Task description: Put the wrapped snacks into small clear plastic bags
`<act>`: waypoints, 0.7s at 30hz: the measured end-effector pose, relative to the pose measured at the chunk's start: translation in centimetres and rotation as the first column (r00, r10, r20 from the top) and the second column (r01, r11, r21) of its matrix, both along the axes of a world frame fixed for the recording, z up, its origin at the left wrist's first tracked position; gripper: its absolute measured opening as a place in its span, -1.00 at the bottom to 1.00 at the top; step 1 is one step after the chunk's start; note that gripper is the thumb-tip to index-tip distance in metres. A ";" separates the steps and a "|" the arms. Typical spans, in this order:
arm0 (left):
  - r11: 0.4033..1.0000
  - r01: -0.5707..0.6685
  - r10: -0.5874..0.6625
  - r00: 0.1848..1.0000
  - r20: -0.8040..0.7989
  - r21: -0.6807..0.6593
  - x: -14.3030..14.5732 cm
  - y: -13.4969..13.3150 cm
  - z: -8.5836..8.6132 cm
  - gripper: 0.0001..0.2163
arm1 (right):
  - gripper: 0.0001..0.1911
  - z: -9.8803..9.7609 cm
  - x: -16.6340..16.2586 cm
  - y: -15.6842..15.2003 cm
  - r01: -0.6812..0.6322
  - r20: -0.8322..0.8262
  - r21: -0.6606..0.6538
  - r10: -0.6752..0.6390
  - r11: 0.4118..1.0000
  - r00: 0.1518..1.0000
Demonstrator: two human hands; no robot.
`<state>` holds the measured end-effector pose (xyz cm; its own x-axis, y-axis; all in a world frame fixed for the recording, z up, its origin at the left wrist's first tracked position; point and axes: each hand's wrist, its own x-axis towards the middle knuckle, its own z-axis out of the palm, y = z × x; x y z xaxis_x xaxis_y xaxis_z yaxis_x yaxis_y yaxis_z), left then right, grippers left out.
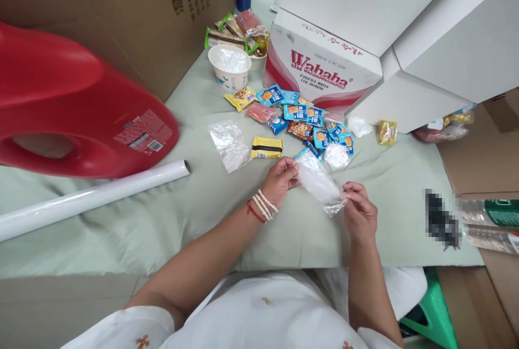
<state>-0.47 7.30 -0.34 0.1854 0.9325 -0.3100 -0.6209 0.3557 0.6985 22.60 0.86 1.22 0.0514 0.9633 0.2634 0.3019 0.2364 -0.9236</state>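
Note:
A clear plastic bag (pixel 318 182) is stretched slantwise between my two hands, above the cloth near the snacks. My left hand (pixel 283 178), with beaded bracelets on its wrist, pinches the bag's upper left end. At the lower right end, the fingertips of my right hand (pixel 359 208) are closed on its edge. Just beyond lie blue snack packets (pixel 298 112) in a loose pile, with a crumpled clear bag (pixel 337 156) against them. Left of my left hand are a yellow packet with a dark band (pixel 266 147) and another flattened clear bag (pixel 230 146).
A paper bowl (pixel 230 70) holding clear plastic stands at the back, before a bowl of snacks. A Wahaha carton (pixel 320 65) borders the pile. Leftward are a red jug (pixel 81 111) and a white roll (pixel 93 197); plastic bottles (pixel 492 212) lie at right.

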 end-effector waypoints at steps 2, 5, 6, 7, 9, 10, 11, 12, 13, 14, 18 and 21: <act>1.000 -0.001 0.001 1.000 0.019 -0.014 0.0 0.0 0.3 -0.50 | -0.88 0.5 1.1 -1.0 -0.180 0.111 -0.140 0.196 0.974 0.974; 1.000 0.002 -0.002 1.000 -0.021 0.002 0.3 -0.4 0.2 -0.47 | -0.81 1.3 1.5 -1.9 -0.128 0.234 -0.147 0.161 0.981 0.959; 1.000 0.003 -0.002 0.999 -0.046 0.013 0.4 -0.5 0.1 -0.47 | -0.80 1.5 1.1 -2.1 -0.037 0.255 -0.068 0.054 0.997 0.965; 1.000 0.005 -0.003 0.998 -0.070 0.023 0.5 -0.6 0.0 -0.46 | -0.81 1.6 0.5 -2.2 0.035 0.272 0.010 -0.036 0.999 0.962; 0.999 0.013 -0.010 0.995 -0.094 0.032 0.7 -0.8 -0.2 -0.45 | -0.77 1.7 -1.3 -2.0 0.060 0.344 0.093 -0.088 0.994 0.935; 0.999 0.018 -0.015 0.996 -0.091 0.029 0.8 -0.9 -0.3 -0.45 | -0.70 1.5 -2.3 -1.7 0.029 0.408 0.092 -0.064 0.995 0.911; 1.000 0.019 -0.017 0.996 -0.085 0.019 0.8 -0.9 -0.3 -0.45 | -0.65 1.1 -3.4 -1.4 -0.006 0.477 0.069 -0.028 0.998 0.879; 1.000 0.016 -0.016 0.997 -0.074 0.007 0.8 -0.9 -0.3 -0.45 | -0.67 0.6 -4.3 -1.0 -0.028 0.535 0.037 0.004 0.999 0.845; 1.000 0.013 -0.013 0.998 -0.055 -0.004 0.8 -1.0 -0.3 -0.45 | -0.72 0.0 -5.0 -0.6 -0.030 0.571 0.008 0.020 1.000 0.821; 1.000 0.012 -0.013 1.000 -0.026 -0.015 0.8 -1.0 -0.2 -0.46 | -0.76 -0.6 -5.6 -0.2 -0.015 0.579 -0.015 0.021 1.000 0.815; 0.997 0.079 -0.078 0.995 0.062 -0.005 0.7 -1.1 -0.2 -0.53 | -0.73 -2.4 -5.9 0.6 0.156 0.354 -0.139 -0.098 0.978 0.930; 0.985 0.144 -0.124 0.975 -0.184 0.098 0.9 -1.1 -0.9 -0.60 | -0.70 -2.3 -5.5 0.3 0.190 0.132 -0.266 -0.159 0.945 0.978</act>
<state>0.47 6.18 -1.22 0.2622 0.9332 -0.2456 -0.4362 0.3417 0.8325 17.06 1.18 -1.03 0.2115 0.9774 0.0019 0.4162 -0.0883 -0.9050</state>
